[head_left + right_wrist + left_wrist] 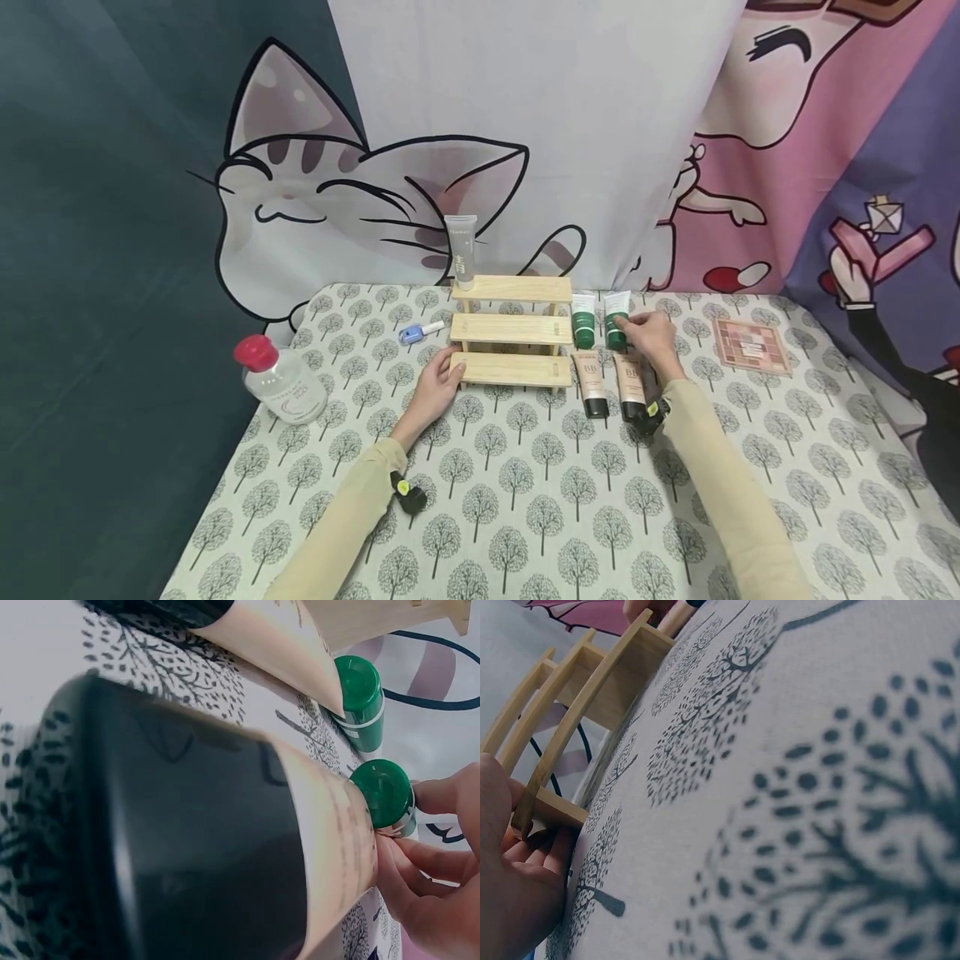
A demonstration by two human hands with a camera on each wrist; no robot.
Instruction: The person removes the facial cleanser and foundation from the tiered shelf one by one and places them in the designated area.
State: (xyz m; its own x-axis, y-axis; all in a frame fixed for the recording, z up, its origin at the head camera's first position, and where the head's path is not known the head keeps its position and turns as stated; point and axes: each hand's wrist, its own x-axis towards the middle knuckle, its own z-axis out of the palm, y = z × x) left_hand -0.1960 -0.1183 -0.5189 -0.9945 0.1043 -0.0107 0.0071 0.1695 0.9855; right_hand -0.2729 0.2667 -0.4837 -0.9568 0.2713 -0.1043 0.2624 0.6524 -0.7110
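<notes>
A three-step wooden display stand [510,371] stands at the middle of the table. My left hand [435,390] grips the left end of its lowest step, thumb on top and fingers curled beneath, as the left wrist view shows. My right hand [652,340] pinches a green-and-white tube [617,332] between thumb and fingers; its green cap [382,793] faces the camera in the right wrist view. A second green-and-white tube [583,321] lies just left of it. Two beige BB cream tubes [591,379] with black caps lie nearer me, one partly under my right wrist.
A grey tube [462,250] stands upright on the top step's left end. Left of the stand lies a small blue bottle with a white cap [412,333]. A clear bottle with a red cap [292,387] stands at the left edge. An eyeshadow palette [750,346] lies at right.
</notes>
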